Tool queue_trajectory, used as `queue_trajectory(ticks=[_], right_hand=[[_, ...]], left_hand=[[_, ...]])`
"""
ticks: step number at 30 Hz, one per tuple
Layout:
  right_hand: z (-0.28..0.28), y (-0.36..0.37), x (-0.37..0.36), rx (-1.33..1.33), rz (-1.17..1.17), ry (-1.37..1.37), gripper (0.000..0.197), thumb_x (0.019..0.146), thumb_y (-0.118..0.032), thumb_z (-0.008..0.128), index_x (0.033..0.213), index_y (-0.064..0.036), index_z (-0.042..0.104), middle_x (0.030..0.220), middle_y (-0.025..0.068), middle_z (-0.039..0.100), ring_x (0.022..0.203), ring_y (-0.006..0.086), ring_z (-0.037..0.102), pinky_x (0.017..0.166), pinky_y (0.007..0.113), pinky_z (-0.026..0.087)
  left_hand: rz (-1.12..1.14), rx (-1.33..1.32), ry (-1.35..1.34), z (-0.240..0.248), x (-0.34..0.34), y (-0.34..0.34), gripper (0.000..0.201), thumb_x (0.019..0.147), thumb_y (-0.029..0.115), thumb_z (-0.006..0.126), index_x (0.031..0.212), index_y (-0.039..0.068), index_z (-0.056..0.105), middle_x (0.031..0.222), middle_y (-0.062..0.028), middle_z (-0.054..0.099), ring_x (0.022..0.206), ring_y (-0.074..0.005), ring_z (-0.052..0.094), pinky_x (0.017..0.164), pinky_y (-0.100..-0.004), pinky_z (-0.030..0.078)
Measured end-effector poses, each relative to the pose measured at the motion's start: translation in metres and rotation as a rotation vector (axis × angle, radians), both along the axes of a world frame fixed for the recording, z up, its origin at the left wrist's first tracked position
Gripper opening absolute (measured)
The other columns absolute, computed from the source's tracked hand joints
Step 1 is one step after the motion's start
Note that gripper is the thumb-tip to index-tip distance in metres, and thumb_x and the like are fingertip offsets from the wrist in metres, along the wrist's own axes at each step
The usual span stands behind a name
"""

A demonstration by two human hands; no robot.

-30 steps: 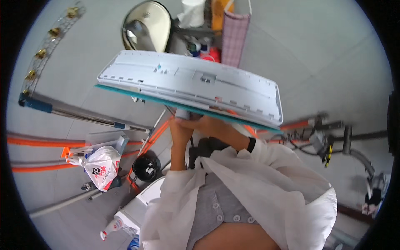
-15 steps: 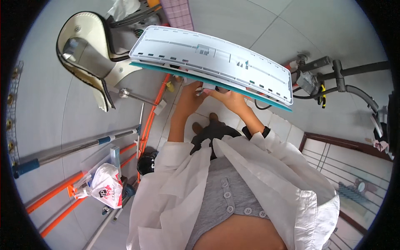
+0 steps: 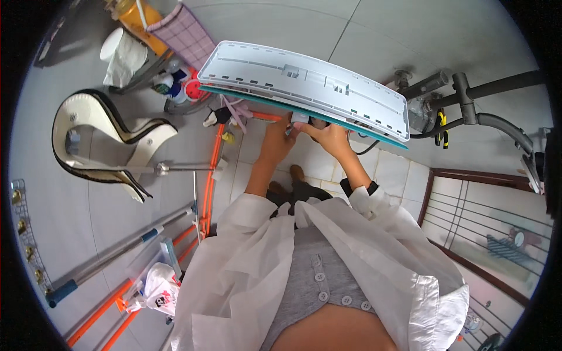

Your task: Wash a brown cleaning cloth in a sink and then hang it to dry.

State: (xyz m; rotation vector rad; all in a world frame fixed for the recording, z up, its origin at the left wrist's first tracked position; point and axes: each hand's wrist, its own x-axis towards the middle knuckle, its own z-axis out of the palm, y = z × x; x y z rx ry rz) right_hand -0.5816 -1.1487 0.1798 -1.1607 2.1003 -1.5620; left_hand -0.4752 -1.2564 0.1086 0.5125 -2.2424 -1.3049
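Both my hands are up at the middle of a long flat mop head (image 3: 304, 76), a white plastic plate with slots and clips on the side that shows. A teal layer (image 3: 293, 109) runs along its near edge. My left hand (image 3: 277, 139) is closed around a small pale block (image 3: 301, 117) beneath the plate. From the other side my right hand (image 3: 331, 140) grips the same spot, thumb toward the block. The plate hides many of my fingertips. The mop head is held in the air, its right end lower in the picture.
At left a cream curved holder (image 3: 76, 126) with black edging stands out, above a blue-tipped pole (image 3: 117, 254). Orange poles (image 3: 212, 169) rise beside my left arm. Dark metal bars (image 3: 465, 105) and yellow-black pliers (image 3: 442, 128) are at right. A white bag (image 3: 161, 289) hangs lower left.
My view has shifted, so the cream holder sits further left and lower, and more of the items at the upper left show. Both hands still hold the mop head, which has tilted slightly.
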Motion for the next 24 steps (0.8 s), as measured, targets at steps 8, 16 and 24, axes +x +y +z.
queue_trajectory(ticks=[8,16,24], right_hand=[[-0.02,-0.012,-0.037,-0.054,-0.078,0.074,0.056,0.064,-0.025,0.082,0.107,0.0,0.056,0.102,0.0142,0.061,0.097,0.0266,0.056,0.086,0.036,0.042],[-0.034,-0.007,-0.041,-0.02,-0.287,-0.006,0.043,0.07,-0.025,0.077,0.097,0.0027,0.056,0.084,0.0193,0.063,0.078,0.028,0.063,0.07,0.034,0.048],[-0.051,0.027,-0.028,0.041,-0.32,-0.063,0.029,0.072,-0.016,0.07,0.092,0.0011,0.056,0.073,0.02,0.061,0.067,0.0326,0.062,0.06,0.034,0.047]], left_hand=[[-0.053,0.12,-0.006,0.008,-0.043,-0.008,0.03,0.081,0.008,0.06,0.108,-0.003,0.055,0.078,-0.0185,0.063,0.067,-0.0274,0.063,0.06,-0.0334,0.049],[-0.029,0.271,0.078,0.001,-0.073,-0.012,0.02,0.083,0.012,0.063,0.098,-0.001,0.058,0.076,-0.0072,0.063,0.062,-0.0094,0.054,0.058,-0.0275,0.045],[-0.025,0.104,0.04,-0.009,-0.101,-0.038,0.021,0.08,0.014,0.067,0.094,0.0,0.058,0.084,-0.0085,0.065,0.076,-0.0169,0.061,0.066,-0.0314,0.049]])
